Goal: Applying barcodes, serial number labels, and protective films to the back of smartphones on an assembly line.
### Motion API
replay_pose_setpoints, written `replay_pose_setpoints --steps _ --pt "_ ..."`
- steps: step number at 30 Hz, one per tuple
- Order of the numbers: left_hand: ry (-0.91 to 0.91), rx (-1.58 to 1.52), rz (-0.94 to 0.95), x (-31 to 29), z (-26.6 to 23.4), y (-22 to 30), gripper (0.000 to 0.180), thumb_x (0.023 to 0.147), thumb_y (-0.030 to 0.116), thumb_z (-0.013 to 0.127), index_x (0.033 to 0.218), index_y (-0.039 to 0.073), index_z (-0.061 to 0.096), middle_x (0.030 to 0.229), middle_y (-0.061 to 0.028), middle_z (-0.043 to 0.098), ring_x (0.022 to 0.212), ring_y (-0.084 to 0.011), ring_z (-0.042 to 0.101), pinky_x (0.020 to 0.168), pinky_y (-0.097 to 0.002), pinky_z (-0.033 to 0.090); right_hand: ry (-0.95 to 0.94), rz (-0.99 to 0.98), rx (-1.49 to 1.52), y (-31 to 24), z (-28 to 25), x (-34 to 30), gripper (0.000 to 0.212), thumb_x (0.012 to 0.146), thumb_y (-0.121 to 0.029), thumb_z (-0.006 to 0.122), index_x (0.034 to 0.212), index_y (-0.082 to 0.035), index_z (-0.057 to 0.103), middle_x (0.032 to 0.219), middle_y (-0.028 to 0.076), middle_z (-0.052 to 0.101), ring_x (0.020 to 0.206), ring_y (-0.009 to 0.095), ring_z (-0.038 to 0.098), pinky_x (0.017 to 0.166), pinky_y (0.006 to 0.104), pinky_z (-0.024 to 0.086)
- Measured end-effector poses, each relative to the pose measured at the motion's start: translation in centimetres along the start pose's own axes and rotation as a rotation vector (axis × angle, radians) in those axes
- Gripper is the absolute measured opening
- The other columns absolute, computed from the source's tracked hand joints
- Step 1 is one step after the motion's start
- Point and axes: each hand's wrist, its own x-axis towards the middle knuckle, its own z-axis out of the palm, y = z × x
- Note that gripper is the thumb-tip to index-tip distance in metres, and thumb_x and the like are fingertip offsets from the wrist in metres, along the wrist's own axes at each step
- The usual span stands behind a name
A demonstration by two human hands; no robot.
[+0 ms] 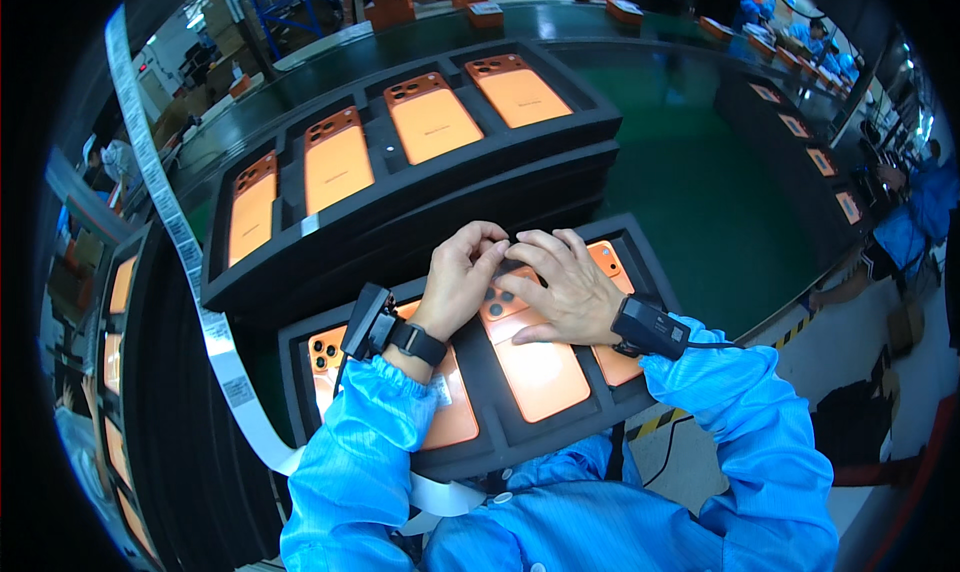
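Observation:
A black foam tray (640,242) lies in front of me, with orange phones set back-up in its slots. My left hand (455,282) is over the tray's far middle, finger and thumb pinched together; whatever is between them is too small to make out. Its fingertips meet those of my right hand (570,282), whose fingers are spread. The right thumb and index finger rest on a middle phone (540,377), partly covering its camera bump. Under my left wrist is another phone (455,412) with a small white label. An outer phone (615,362) sits beneath my right wrist.
Beyond, a stack of black trays holds more orange phones (430,127) on a green conveyor (690,152). A long strip of printed labels (190,257) hangs down on my left, beside another tray stack (180,392). Co-workers in blue (920,212) and orange boxes (485,14) line the belt.

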Motion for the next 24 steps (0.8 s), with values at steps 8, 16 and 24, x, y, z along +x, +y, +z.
replay_pose_setpoints --steps 8,16,24 --pt "-0.388 0.441 0.144 -10.4 -3.4 6.4 0.100 0.074 0.058 0.069 0.145 0.003 0.025 0.148 -0.0291 0.019 0.139 -0.0419 0.018 0.112 -0.0483 0.018 -0.099 0.049 -0.017 1.8 -1.0 -2.7 0.089 0.073 -0.052 0.069 0.145 -0.017 0.029 0.151 0.021 0.015 0.137 0.041 0.018 0.104 0.0609 0.021" --pt "-0.356 0.881 0.003 -28.7 -3.3 5.8 0.087 0.068 0.053 0.076 0.138 0.015 0.040 0.142 -0.0308 0.026 0.133 -0.0490 0.024 0.101 -0.0704 0.014 -0.091 0.155 0.140 1.1 -0.3 -2.2 0.100 0.066 -0.056 0.073 0.146 -0.015 0.028 0.141 0.017 0.034 0.130 0.036 0.026 0.101 0.0521 0.020" --pt "0.440 0.834 -0.283 -38.9 -4.0 -2.8 0.089 0.070 0.016 0.079 0.140 -0.001 0.026 0.144 -0.0281 0.025 0.132 -0.0442 0.027 0.109 -0.0500 0.022 -0.057 0.165 0.258 0.2 -0.6 -1.9 0.077 0.070 -0.035 0.071 0.138 -0.014 0.042 0.133 0.016 0.045 0.131 0.033 0.029 0.103 0.0517 0.022"
